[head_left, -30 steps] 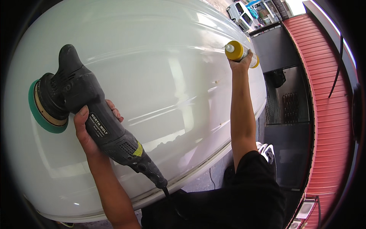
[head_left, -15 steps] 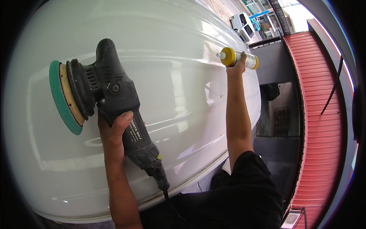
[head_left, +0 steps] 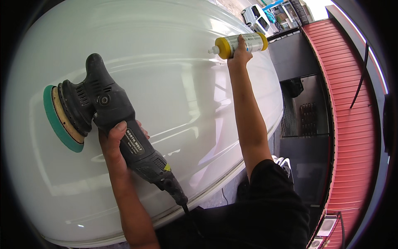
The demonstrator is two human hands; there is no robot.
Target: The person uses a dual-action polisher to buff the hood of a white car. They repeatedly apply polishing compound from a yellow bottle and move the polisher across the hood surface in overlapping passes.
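My left hand (head_left: 118,141) is wrapped round the body of a black electric polisher (head_left: 114,106), thumb on top. The polisher's round green foam pad (head_left: 58,120) faces left, and its cord runs from the lower end toward my body. Farther off on the right, my right hand (head_left: 240,54) grips a bottle (head_left: 255,42) with yellow ends and a pale label. The bottle lies sideways, its white nozzle (head_left: 213,50) pointing left. Beneath both hands spreads a glossy white vehicle panel (head_left: 161,95); whether the pad touches it I cannot tell.
The panel's trimmed near edge (head_left: 199,193) curves close to my body. Dark wall panels (head_left: 302,162) and a red corrugated wall (head_left: 348,103) stand to the right. A parked white vehicle (head_left: 255,18) is in the far background. White coiled hose or cable (head_left: 284,164) lies beyond my right arm.
My right hand has moved left and farther away with the bottle, which shows larger. The polisher in my left hand has shifted left and slightly nearer me. Both holds stay the same.
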